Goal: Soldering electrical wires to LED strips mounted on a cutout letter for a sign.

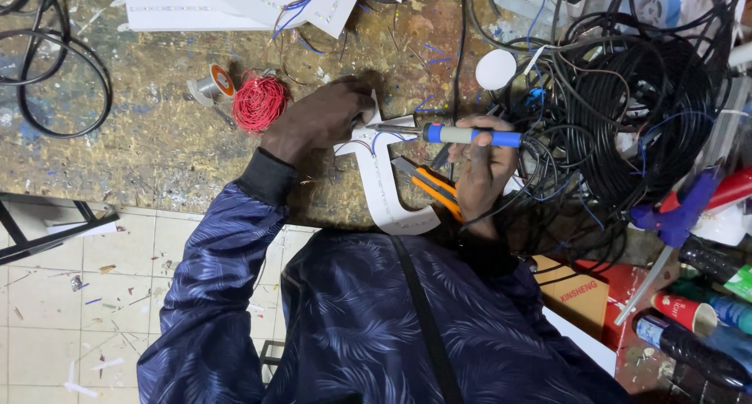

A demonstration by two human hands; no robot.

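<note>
My right hand (484, 167) grips a soldering iron (462, 135) with a blue and grey handle, its metal tip pointing left. That tip meets a white curved strip (384, 188) lying on the stained workbench (157, 145). My left hand (325, 115) presses down on the strip's upper end, fingers closed around thin blue and white wires there. An orange-handled cutter (429, 186) lies just under my right hand, beside the strip.
A red wire coil (259, 103) and a small solder spool (210, 85) sit left of my left hand. A big tangle of black cables (634, 106) fills the right. White strips (235, 8) lie at the top. Spray cans and bottles (697, 318) crowd the lower right.
</note>
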